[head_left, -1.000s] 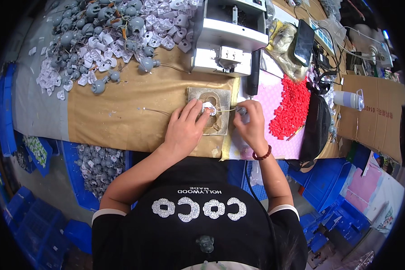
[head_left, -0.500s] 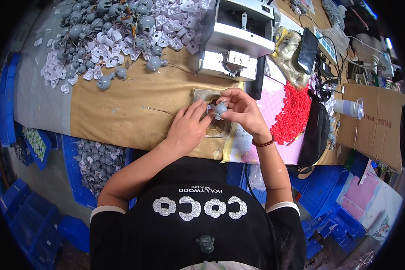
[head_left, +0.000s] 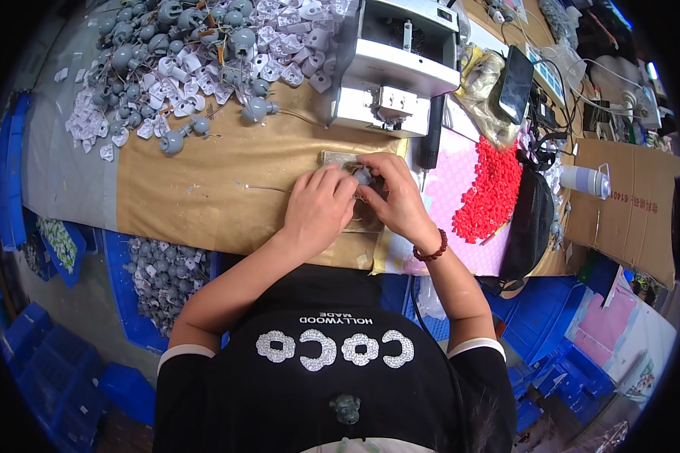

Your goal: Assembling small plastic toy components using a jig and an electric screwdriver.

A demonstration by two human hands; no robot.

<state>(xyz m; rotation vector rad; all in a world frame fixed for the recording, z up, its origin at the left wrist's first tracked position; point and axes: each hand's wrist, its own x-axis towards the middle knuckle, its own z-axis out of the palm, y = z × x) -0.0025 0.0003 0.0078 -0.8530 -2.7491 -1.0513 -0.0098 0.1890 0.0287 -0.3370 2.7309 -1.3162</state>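
Both my hands meet over a square metal-looking block [head_left: 332, 158] on the brown-covered table. My left hand [head_left: 319, 202] is closed, its fingertips bunched on the near-left side of a small grey round plastic part [head_left: 363, 177]. My right hand [head_left: 397, 198] pinches the same part from the right, thumb below and fingers curled over the top. Most of the part and the block's middle are hidden by my fingers. A thin cable [head_left: 267, 188] with a small end plug runs out leftward from beside my left hand.
Grey round parts [head_left: 159, 45] and white plastic pieces [head_left: 287, 45] lie heaped far left. A metal machine [head_left: 393, 75] stands beyond my hands, a dark pen-shaped tool [head_left: 432, 136] beside it. Red small pieces [head_left: 491, 189] cover a pink sheet. A blue bin [head_left: 121, 287] holds more grey parts.
My right hand has moved slightly left and closed in around the grey part, which is now more covered. My left fingers have come up against it. The dark tool's thin tip now shows.
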